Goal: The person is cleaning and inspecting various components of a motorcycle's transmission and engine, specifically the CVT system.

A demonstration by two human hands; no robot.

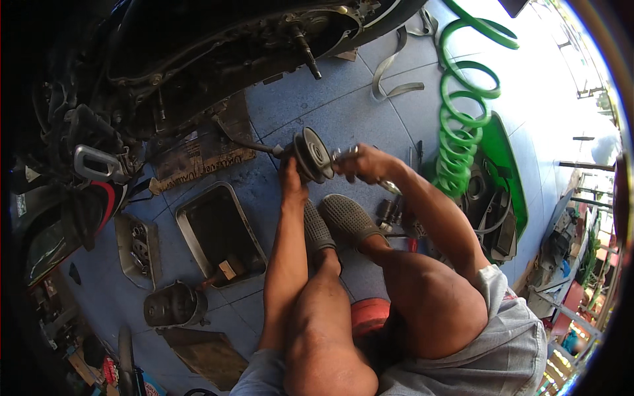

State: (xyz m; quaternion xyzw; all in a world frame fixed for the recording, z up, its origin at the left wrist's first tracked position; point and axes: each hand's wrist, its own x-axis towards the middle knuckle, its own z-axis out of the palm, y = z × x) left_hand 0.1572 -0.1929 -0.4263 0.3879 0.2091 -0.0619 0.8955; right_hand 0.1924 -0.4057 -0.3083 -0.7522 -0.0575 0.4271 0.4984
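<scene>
In front of my shins is a grey metal pulley (313, 153), two round discs set face to face and tilted up. My left hand (292, 177) is closed around its left side and underside. My right hand (366, 164) is closed on a shiny metal tool (342, 156) whose tip is at the pulley's right face. Its exact kind is hard to make out. Left of the pulley, a dark lever with a metal end (254, 145) reaches from the motorcycle (218, 53), whose bare shaft (305, 51) sticks out above.
A metal tray (181, 218) with a brush in it, a small parts bin (155, 254) and a round dark cover (173, 305) lie at left. Flattened cardboard (205, 162) lies under the motorcycle. At right are a coiled green hose (456, 152) and a green bin of parts (518, 191).
</scene>
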